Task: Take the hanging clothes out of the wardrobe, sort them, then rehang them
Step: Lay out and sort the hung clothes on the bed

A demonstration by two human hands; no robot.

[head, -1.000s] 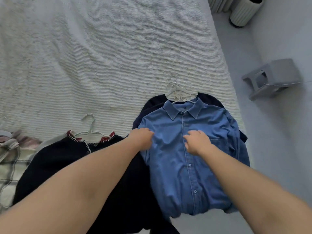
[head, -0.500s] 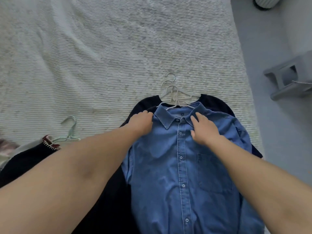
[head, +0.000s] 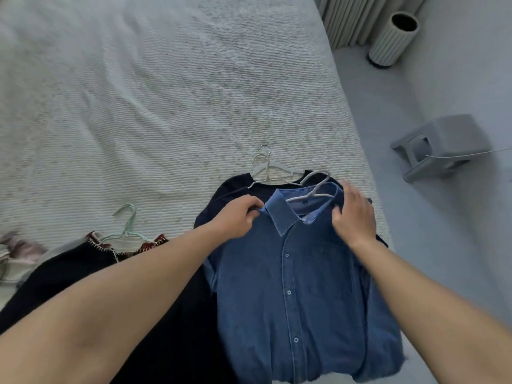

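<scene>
While the blue denim shirt lies face up near the foot of the bed, on top of a dark garment that has white hangers of its own, the person works at its shoulders. The left hand has its fingers curled, pinching the cloth at the shirt's left shoulder just beside the collar. The right hand rests on the other shoulder with fingers spread and fairly straight; it is blurred, so whether it grips any cloth cannot be told. A grey hanger sits in the collar, its hook pointing away and to the right.

The step in hand looks like freeing or straightening the shirt on that hanger as part of sorting. To do it well, the person would do best to keep the collar side pinned, slide one hanger arm out of a shoulder at a time, and avoid snagging the neighbouring hooks. Lifting the shirt clear of the dark garment first should stop the two moving together.

To the left lies a black knit with red stitched trim on a pale green hanger. A grey stool and a ribbed cylinder stand on the floor.
</scene>
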